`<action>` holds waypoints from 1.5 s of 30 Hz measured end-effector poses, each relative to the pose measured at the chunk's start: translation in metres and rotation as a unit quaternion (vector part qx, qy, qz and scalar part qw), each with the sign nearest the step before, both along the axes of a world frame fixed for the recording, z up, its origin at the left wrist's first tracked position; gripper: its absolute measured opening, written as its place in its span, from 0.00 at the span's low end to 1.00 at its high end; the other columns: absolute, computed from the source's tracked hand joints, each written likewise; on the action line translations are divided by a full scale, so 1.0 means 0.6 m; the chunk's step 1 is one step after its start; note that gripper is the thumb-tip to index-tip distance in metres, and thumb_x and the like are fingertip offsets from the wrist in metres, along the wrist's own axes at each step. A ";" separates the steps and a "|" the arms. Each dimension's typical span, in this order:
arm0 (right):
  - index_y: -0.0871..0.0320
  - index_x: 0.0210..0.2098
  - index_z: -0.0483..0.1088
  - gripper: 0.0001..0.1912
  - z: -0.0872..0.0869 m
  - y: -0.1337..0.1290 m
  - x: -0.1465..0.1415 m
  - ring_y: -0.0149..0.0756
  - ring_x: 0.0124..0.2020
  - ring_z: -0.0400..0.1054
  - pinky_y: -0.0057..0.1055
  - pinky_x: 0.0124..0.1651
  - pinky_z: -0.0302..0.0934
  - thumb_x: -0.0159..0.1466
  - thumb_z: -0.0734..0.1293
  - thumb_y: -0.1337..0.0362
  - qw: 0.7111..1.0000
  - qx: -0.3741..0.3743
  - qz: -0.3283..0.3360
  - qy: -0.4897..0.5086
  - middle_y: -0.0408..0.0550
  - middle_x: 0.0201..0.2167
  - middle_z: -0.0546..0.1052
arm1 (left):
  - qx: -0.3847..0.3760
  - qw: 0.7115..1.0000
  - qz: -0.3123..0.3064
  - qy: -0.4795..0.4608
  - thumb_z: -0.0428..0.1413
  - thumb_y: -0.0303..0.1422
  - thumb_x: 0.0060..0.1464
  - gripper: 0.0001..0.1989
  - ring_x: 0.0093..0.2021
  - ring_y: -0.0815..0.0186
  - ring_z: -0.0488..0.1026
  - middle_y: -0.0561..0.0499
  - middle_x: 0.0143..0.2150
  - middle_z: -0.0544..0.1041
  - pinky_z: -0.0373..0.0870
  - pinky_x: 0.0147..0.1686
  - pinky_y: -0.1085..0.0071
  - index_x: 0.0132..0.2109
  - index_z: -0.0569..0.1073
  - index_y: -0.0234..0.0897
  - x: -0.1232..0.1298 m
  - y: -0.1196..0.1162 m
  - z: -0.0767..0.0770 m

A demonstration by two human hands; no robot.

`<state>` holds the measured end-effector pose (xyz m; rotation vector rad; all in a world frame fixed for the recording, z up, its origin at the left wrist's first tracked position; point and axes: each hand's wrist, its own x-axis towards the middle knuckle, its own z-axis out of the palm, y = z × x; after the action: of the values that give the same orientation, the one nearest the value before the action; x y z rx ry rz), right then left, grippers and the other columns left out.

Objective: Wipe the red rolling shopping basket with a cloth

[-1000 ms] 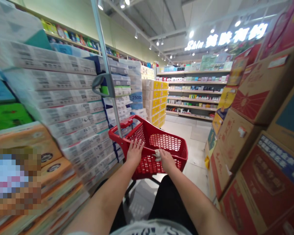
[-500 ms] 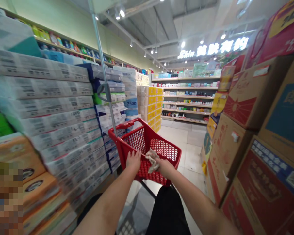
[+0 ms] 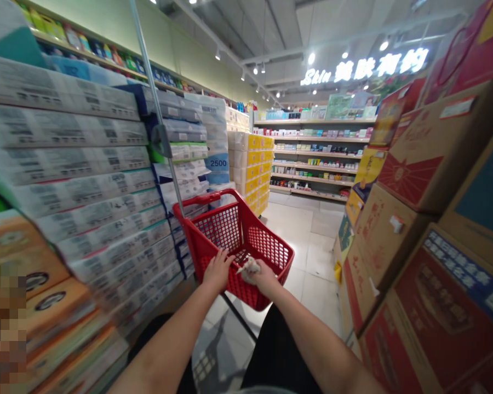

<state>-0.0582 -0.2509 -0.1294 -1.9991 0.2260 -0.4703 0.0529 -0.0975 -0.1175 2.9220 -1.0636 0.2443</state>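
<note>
Your left hand (image 3: pixel 217 270) rests on the near rim of the red shopping cart (image 3: pixel 198 245), its fingers extended and slightly spread, unclenched and with no item in its grasp. Your right hand (image 3: pixel 267 279), just beside it toward the front of the cart, grasps a pale, crumpled cloth (image 3: pixel 250 269) at the same near side; the cloth bunches ahead of the fingers (whether it touches the rim or only the mesh wall cannot be told). The cart stands directly before you, turned with its push handle (image 3: pixel 203 198) to your left and its basket narrowing toward the right. A metal pole (image 3: pixel 148 71) rises from the handle end, with a grey grip (image 3: pixel 162 141) part-way up. Your knees, in black trousers (image 3: pixel 277 355), lie below the basket. Farther out on the left are orange packs (image 3: pixel 61 287) and, behind them, a tall stack of white wrapped packs (image 3: pixel 102 164); beyond the cart stands a stack of yellow-and-white packs (image 3: pixel 258 169). Cardboard cartons (image 3: pixel 411 156) line the right side of the pale tiled floor (image 3: pixel 308 246). Stocked shelves (image 3: pixel 324 138) close the far end, beneath an illuminated sign (image 3: pixel 380 65).
</note>
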 end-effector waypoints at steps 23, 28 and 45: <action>0.59 0.36 0.75 0.14 0.006 0.039 -0.006 0.36 0.31 0.72 0.27 0.34 0.61 0.62 0.66 0.54 0.960 -0.223 0.053 0.160 0.49 0.30 0.78 | 0.020 0.999 0.023 0.013 0.43 0.23 0.57 0.31 0.71 0.56 0.43 0.46 0.72 0.49 0.46 0.65 0.50 0.67 0.58 0.45 -0.032 0.054 0.009; 0.59 0.37 0.75 0.11 -0.005 0.048 -0.005 0.37 0.35 0.72 0.28 0.39 0.62 0.62 0.67 0.57 0.963 -0.247 0.016 0.108 0.50 0.33 0.77 | 0.016 0.999 0.043 0.022 0.44 0.25 0.58 0.28 0.71 0.54 0.45 0.45 0.71 0.52 0.43 0.66 0.50 0.64 0.63 0.43 -0.038 0.043 0.017; 0.55 0.63 0.57 0.23 -0.010 0.053 -0.026 0.36 0.50 0.68 0.29 0.51 0.63 0.68 0.58 0.66 0.928 -0.340 0.135 0.074 0.51 0.53 0.71 | 0.020 0.998 0.040 0.037 0.45 0.26 0.59 0.29 0.71 0.54 0.43 0.46 0.72 0.48 0.43 0.66 0.51 0.66 0.59 0.43 -0.037 0.047 0.014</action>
<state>-0.0740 -0.2192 -0.1352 -2.6996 -0.1482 -0.2306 0.0308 -0.0693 -0.1089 2.9861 -0.9550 0.1168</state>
